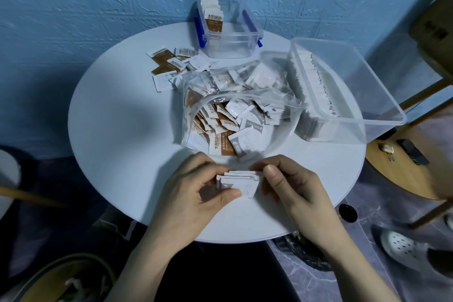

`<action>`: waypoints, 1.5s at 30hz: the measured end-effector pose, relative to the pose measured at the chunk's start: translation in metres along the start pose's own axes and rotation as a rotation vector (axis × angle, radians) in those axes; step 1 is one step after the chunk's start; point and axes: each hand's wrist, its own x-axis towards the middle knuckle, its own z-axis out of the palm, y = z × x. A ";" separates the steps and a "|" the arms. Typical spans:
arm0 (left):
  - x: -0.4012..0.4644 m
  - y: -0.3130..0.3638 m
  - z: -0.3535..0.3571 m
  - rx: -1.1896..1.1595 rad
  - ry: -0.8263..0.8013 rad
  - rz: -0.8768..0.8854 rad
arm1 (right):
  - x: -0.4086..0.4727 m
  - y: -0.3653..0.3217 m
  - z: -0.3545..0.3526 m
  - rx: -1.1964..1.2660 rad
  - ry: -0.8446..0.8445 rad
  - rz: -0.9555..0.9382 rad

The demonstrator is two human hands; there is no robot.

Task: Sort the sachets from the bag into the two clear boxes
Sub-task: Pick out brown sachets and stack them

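A small stack of white sachets (pixel 241 182) stands on edge near the table's front, held between both hands. My left hand (pixel 196 189) pinches its left end with thumb and fingers. My right hand (pixel 291 186) grips its right end. Behind them lies the open clear bag (pixel 282 103), full of brown and white sachets. The small clear box with blue clips (pixel 230 41) stands at the back with a few brown sachets upright in its left side. At the right, the large clear box (pixel 382 115) holds a long row of white sachets along its left wall.
Loose brown and white sachets (pixel 171 66) lie scattered at the back left of the round white table (pixel 117 135). A wooden chair (pixel 421 179) stands to the right, a blue wall behind. A shoe (pixel 404 247) rests on the floor at lower right.
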 end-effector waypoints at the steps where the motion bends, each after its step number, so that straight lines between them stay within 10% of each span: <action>1: 0.000 0.000 0.000 -0.003 0.005 -0.007 | 0.000 0.000 -0.001 0.001 -0.002 -0.010; 17: -0.002 0.004 -0.001 -0.064 -0.035 -0.088 | -0.001 0.007 0.001 -0.225 -0.074 -0.033; 38: 0.045 0.050 0.044 0.317 -0.022 0.349 | -0.002 -0.026 -0.075 -0.502 -0.017 -0.232; 45: 0.107 0.075 0.071 0.693 0.002 0.569 | 0.011 -0.041 -0.154 -0.325 0.263 -0.182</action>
